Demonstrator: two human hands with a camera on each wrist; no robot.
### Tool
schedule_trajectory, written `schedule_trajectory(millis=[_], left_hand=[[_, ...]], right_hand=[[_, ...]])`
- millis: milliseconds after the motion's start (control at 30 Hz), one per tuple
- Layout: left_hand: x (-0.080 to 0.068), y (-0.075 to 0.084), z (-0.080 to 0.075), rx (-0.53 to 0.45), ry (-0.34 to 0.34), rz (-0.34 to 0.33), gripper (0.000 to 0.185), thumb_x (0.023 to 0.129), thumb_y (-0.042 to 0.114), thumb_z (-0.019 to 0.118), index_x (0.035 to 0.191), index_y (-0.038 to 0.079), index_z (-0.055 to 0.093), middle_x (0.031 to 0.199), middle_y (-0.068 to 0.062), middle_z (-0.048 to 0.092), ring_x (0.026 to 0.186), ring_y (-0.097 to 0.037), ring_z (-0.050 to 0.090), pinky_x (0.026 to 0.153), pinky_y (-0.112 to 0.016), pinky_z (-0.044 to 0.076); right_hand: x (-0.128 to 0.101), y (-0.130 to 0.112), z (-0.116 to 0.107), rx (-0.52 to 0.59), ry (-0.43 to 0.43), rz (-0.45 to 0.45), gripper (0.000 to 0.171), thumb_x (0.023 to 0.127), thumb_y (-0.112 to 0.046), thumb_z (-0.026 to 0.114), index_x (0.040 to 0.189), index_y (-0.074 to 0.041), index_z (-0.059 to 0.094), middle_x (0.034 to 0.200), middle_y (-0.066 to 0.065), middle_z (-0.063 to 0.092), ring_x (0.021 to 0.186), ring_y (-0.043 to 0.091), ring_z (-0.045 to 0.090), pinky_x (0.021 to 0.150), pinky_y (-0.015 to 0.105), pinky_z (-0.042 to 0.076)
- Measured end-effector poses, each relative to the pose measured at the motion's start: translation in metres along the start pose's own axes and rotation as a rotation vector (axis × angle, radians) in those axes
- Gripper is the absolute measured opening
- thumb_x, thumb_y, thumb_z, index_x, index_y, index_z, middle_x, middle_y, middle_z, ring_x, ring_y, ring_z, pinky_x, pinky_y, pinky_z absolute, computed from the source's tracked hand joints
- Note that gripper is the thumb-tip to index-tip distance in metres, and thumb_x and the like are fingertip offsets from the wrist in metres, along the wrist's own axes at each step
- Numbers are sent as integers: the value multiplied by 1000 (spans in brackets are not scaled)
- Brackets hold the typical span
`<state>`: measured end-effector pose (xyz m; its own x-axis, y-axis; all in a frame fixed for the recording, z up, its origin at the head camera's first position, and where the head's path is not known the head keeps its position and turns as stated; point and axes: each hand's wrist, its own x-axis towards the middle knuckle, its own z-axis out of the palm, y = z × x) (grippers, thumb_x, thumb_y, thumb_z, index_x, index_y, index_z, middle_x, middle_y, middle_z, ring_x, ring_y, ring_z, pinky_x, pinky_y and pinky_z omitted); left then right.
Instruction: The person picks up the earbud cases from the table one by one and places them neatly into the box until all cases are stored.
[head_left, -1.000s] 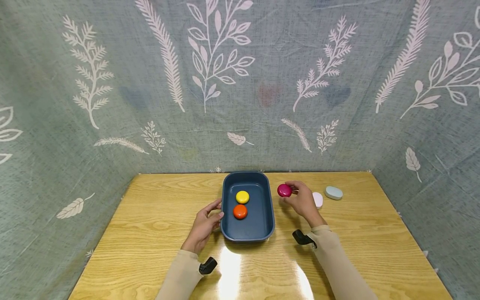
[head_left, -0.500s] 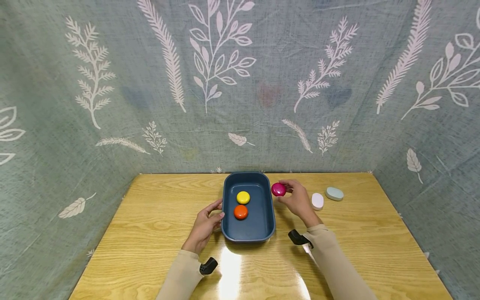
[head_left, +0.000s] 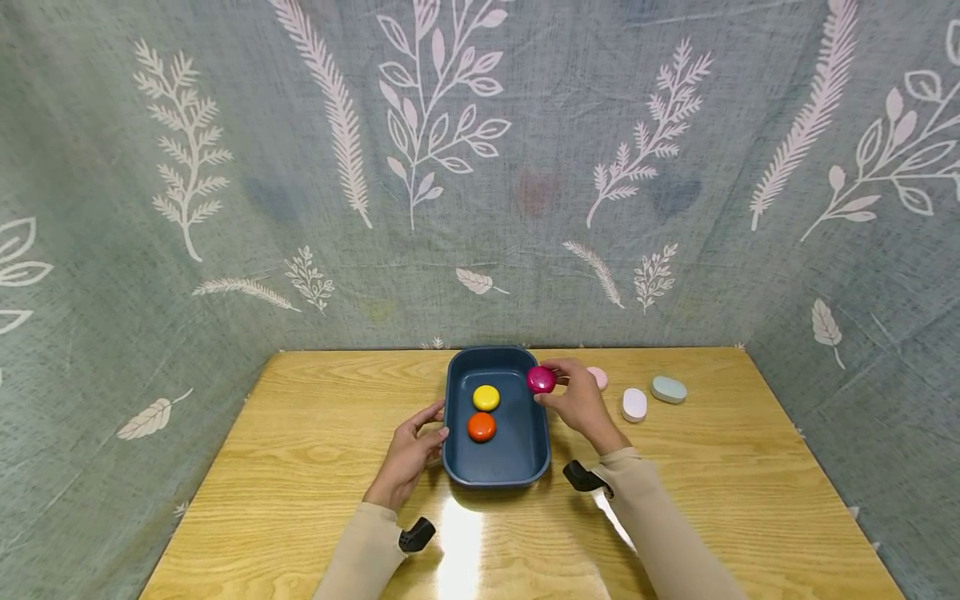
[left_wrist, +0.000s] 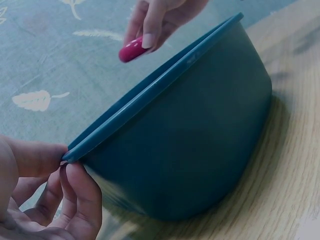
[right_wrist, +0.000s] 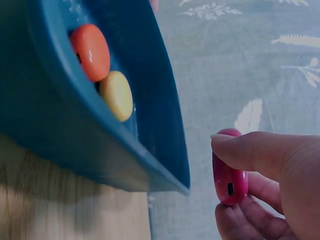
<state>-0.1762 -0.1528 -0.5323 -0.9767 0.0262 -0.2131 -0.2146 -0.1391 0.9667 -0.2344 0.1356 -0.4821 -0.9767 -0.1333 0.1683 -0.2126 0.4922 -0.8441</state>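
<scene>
A dark blue rectangular tub (head_left: pixel 513 450) stands upright on the table. My left hand (head_left: pixel 408 450) pinches its left rim between thumb and fingers, as the left wrist view shows. My right hand (head_left: pixel 579 402) holds a glossy magenta, pebble-shaped gadget (head_left: pixel 541 380) by its edges, thumb on one side and fingers on the other. A small port shows in the gadget's side (right_wrist: pixel 230 189) in the right wrist view. It hangs above the tub's right rim. Inside the tub, a yellow rounded piece (head_left: pixel 486 397) and an orange one (head_left: pixel 482 427) of similar shape lie close together.
Right of the tub lie a pink rounded piece (head_left: pixel 597 377), partly behind my right hand, a pale pink oval one (head_left: pixel 634 405) and a grey-green oval one (head_left: pixel 669 389). A patterned cloth (head_left: pixel 480 208) hangs behind the wooden table (head_left: pixel 315 467).
My right hand has carried the magenta gadget leftward to the tub's right rim, uncovering the pale pink and part of the pink pieces. My left hand has stayed at the left rim.
</scene>
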Motion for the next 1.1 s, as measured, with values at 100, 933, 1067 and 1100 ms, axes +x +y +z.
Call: schedule_trajectory(millis=[100, 933, 1067, 1100], left_hand=[[0, 0, 0, 0, 0, -2, 54, 101, -7, 61, 154, 0, 53, 133, -17, 47, 79, -11, 57, 67, -21, 53], [1, -1, 0, -16, -1, 2, 54, 101, -8, 60, 153, -2, 52, 133, -18, 47, 78, -10, 58, 68, -21, 54], [1, 0, 0, -15, -4, -2, 54, 101, -7, 60, 154, -1, 52, 133, -18, 47, 78, -9, 57, 67, -21, 53], [1, 0, 0, -15, -4, -2, 54, 101, -7, 60, 154, -1, 52, 133, -18, 47, 78, -9, 57, 67, -21, 53]], right_hand=[[1, -3, 4, 3, -6, -1, 54, 82, 9, 85, 132, 11, 65, 126, 26, 63, 114, 44, 64, 104, 52, 54], [3, -27, 34, -18, -68, -65, 53, 80, 6, 87, 129, 6, 69, 122, 21, 66, 110, 38, 67, 101, 50, 56], [3, -28, 39, -8, -84, -59, 52, 81, 6, 87, 129, 6, 69, 123, 21, 66, 110, 38, 67, 102, 51, 56], [4, -28, 40, -7, -89, -55, 52, 81, 6, 87, 130, 5, 69, 123, 21, 66, 111, 38, 67, 102, 51, 56]])
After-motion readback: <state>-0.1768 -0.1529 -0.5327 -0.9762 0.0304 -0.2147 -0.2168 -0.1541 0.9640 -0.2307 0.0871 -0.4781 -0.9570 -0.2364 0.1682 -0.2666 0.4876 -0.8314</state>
